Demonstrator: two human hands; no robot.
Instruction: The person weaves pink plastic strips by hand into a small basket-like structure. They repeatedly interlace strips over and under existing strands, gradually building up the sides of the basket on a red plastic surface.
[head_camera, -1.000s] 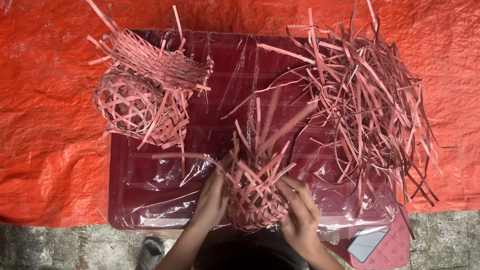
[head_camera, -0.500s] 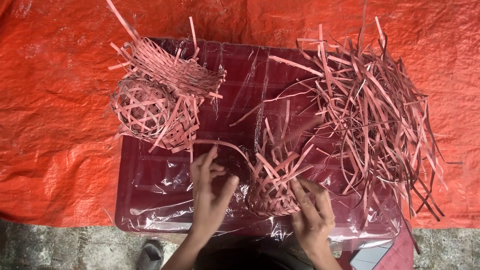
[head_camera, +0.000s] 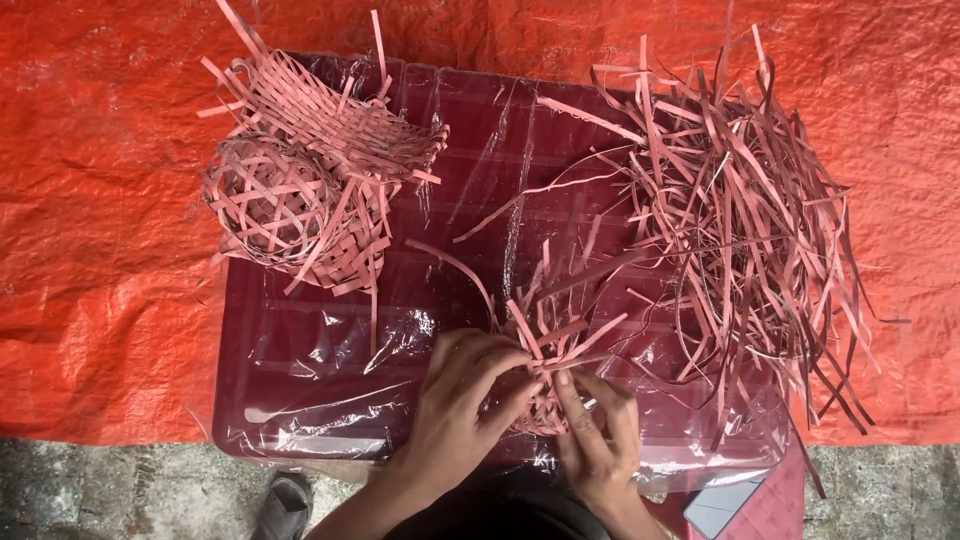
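While both hands work at the near edge of the dark red table (head_camera: 300, 400), the half-woven basket (head_camera: 548, 375) sits between them, its loose pink strip ends sticking up and outward. Left hand (head_camera: 462, 395) has fingers closed together on a strip at the basket's top rim; right hand (head_camera: 597, 425) cups the basket's right side, fingers pinched on the weave. Lower body of the basket looks woven, upper rim unfinished, judging by the free ends. Beyond the basket, to its far right on the table, lies a big heap of loose pink strips (head_camera: 740, 220), plenty unused. Far left of the basket sit two woven pieces (head_camera: 300, 170), stacked and touching, ends untrimmed. Orange tarp (head_camera: 90, 200) lies under and behind the table.
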